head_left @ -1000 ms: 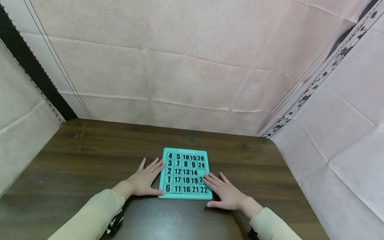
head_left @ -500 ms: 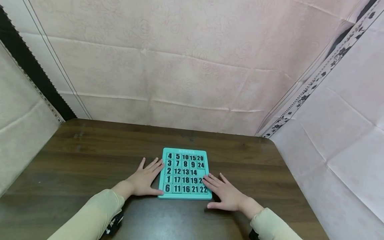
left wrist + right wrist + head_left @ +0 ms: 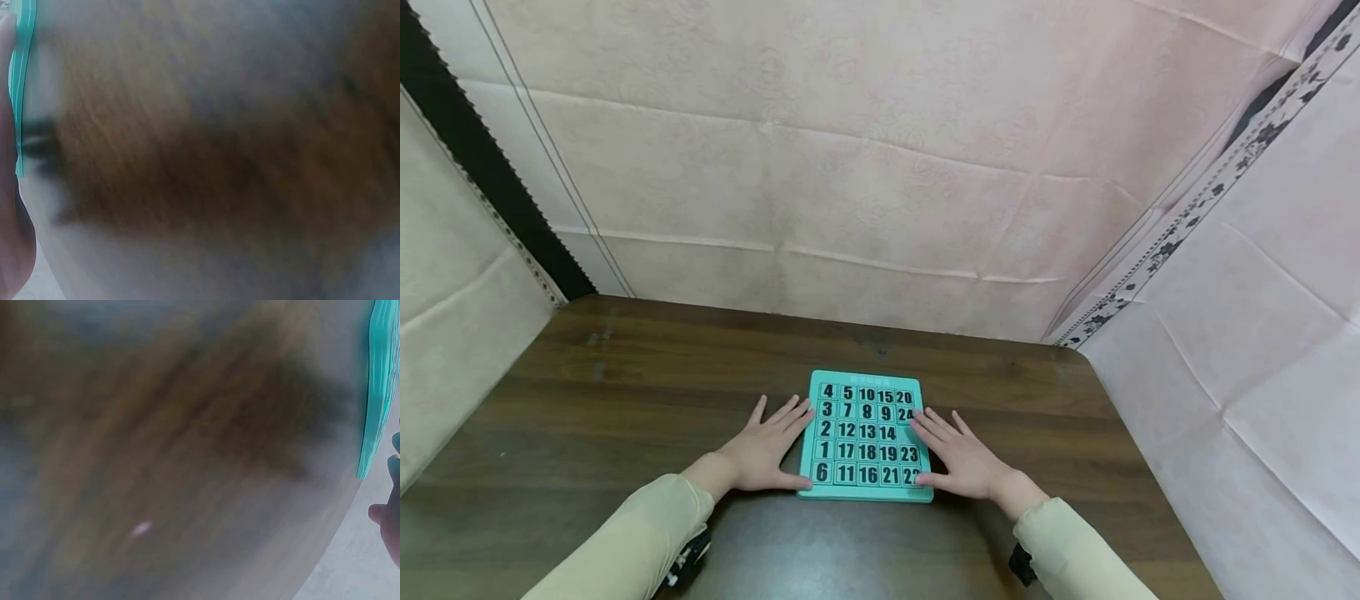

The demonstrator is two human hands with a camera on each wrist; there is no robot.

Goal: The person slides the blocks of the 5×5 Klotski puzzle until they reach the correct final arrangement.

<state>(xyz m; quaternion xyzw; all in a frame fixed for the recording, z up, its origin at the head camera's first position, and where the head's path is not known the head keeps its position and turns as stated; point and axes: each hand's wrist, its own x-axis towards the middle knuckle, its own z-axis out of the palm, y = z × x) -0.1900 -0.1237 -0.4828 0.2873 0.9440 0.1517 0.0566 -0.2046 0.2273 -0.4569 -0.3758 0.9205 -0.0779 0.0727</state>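
Observation:
A teal number sliding puzzle [image 3: 867, 442] lies flat on the wooden table in the head view. Its black-numbered tiles stand in rows, with a bare slot right of the 14. Along its left edge rests my left hand [image 3: 760, 454], fingers spread and straight, thumb at the lower left corner. My right hand [image 3: 966, 462] lies at the right edge, fingertips by the 24 tile and thumb over part of the 22. In the left wrist view only a strip of the puzzle's rim [image 3: 22, 75] shows beside the hand; the right wrist view also catches the rim [image 3: 377, 381].
The brown wooden table [image 3: 700, 358] extends around the puzzle. A pale cloth [image 3: 820, 167] hangs behind it, with further cloth at both sides. A dark band [image 3: 490, 158] runs down the left corner. Both wrist views are largely blurred table.
My right hand has shifted away from me along the right edge, uncovering the 23 tile, and its thumb now lies on the puzzle's lower right. My left hand keeps its place.

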